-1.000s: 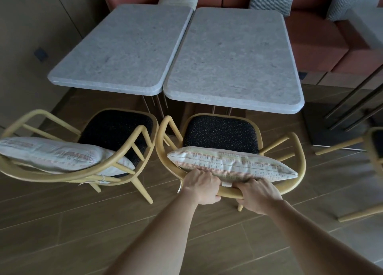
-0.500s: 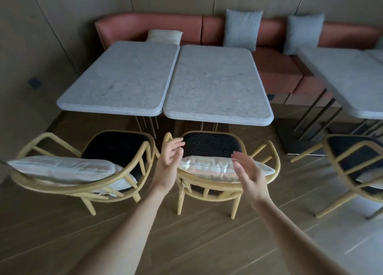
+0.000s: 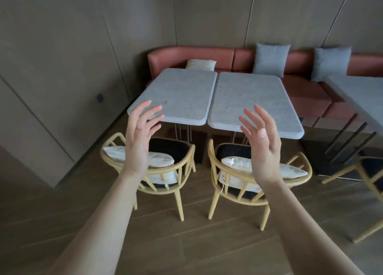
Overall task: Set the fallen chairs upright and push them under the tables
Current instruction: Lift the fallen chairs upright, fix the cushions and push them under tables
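Two yellow wooden chairs with black seats stand upright on the wooden floor, each at the near edge of a grey stone table. The left chair (image 3: 182,167) faces the left table (image 3: 182,92); the right chair (image 3: 228,194) faces the right table (image 3: 244,100). A pale cushion lies on each seat. My left hand (image 3: 138,138) and my right hand (image 3: 261,144) are raised in the air in front of the chairs, fingers spread, holding nothing and touching nothing.
A red bench sofa (image 3: 302,92) with grey cushions (image 3: 270,60) runs along the back wall. A third table (image 3: 360,96) and another yellow chair (image 3: 371,177) stand at the right. A panelled wall (image 3: 51,88) closes the left side.
One second ago both hands gripped the right chair's backrest; they let go and rose. The view has pulled back and tilted up, so the chairs now appear farther away.
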A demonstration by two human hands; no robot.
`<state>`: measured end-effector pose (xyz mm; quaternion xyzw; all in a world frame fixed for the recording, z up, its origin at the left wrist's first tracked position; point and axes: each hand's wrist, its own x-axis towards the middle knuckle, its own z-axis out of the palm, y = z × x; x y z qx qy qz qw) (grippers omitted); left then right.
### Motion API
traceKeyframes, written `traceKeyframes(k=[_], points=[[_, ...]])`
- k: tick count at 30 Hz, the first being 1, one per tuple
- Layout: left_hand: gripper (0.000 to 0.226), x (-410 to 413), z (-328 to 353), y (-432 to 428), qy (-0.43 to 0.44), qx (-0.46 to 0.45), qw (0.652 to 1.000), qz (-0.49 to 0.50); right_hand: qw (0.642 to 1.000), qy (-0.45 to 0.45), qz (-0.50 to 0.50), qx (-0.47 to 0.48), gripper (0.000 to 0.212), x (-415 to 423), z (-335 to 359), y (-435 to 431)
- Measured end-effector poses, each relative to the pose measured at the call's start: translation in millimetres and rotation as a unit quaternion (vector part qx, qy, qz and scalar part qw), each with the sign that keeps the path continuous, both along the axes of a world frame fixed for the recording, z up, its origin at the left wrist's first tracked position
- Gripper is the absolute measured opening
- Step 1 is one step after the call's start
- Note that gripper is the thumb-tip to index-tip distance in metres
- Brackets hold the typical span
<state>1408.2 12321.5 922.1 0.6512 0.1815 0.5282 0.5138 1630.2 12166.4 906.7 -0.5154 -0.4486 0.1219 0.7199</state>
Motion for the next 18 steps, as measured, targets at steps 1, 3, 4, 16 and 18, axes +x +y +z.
traceKeyframes(k=[1, 3, 4, 16, 18], points=[[0.076, -15.0, 2.4, 1.0, -0.001, 0.0, 1.0, 0.004, 1.0, -0.002, 0.003, -0.008, 0.079, -14.9, 1.6, -0.1], [0.078, -42.7, 8.6, 6.5, -0.002, 0.009, 1.0, 0.017, 1.0, -0.007, 0.001, -0.015, 0.091, -39.3, 6.7, 1.5], [0.077, -55.8, 12.3, 12.5, -0.004, 0.019, 1.0, 0.024, 1.0, -0.015, 0.001, -0.009, 0.094, -50.5, 10.9, 4.8], [0.072, -179.3, 17.2, 165.1, 0.008, 0.044, 0.999, -0.013, 0.998, -0.024, -0.057, -0.019, 0.092, -187.3, 24.4, 123.4], [0.077, -186.9, 5.4, 192.6, 0.024, 0.034, 0.999, -0.03, 0.996, -0.012, -0.076, -0.034, 0.093, -202.7, 13.1, 146.7]])
